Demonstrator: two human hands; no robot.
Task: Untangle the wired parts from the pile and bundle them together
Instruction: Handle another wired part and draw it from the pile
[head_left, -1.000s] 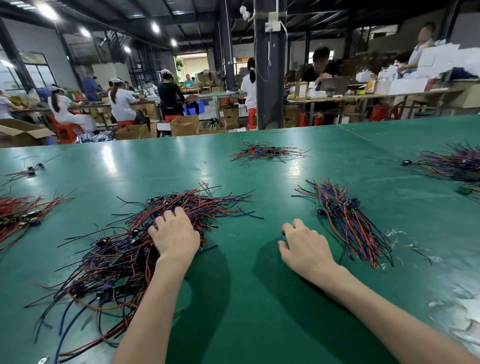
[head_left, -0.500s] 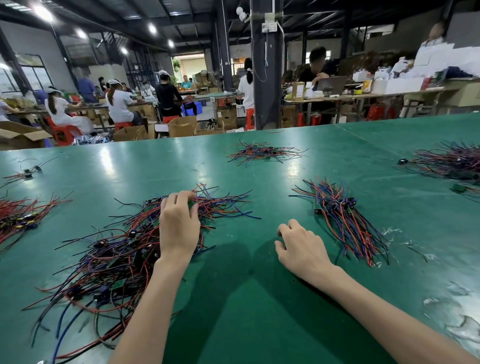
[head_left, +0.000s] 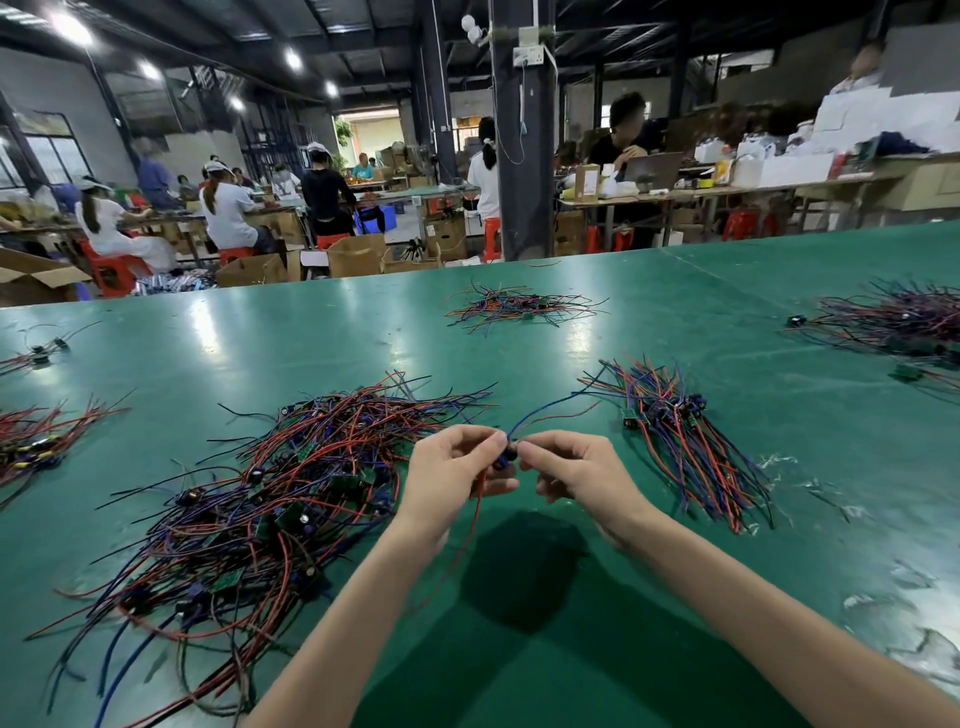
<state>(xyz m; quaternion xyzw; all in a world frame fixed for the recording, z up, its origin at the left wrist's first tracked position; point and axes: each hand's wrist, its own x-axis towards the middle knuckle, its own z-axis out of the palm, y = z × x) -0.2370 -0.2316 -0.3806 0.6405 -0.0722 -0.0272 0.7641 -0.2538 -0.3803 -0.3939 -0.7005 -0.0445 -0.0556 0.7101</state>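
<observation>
Holding one wired part (head_left: 506, 458) between them, the hands are hovering over the bench (head_left: 270, 343), midway between the tangled pile (head_left: 291, 488) on the left and the tidier bundle (head_left: 680, 436) on the right. The left hand (head_left: 457, 470) is pinching the small dark component with thumb and curled fingers. The right hand (head_left: 576, 475) is pinching it from the other side, so the fingertips are nearly meeting. A blue lead is arcing away from the part toward the upper right, and a red lead is hanging down past the left wrist. Whether the red lead's far end is clear of the pile I cannot tell.

The step in hand is looking like the separation of a single piece, with its leads being sorted out before it joins the others. The next move is probably calling for a carry to the right and a laying-down with the component end lined up beside those already gathered. The wires would need to run the same way as the rest, and no lead should be dragging strands out of the pile.

No brand, label or writing is showing legibly. The cartons and boxes on the far tables are looking too small and blurred to read.
</observation>
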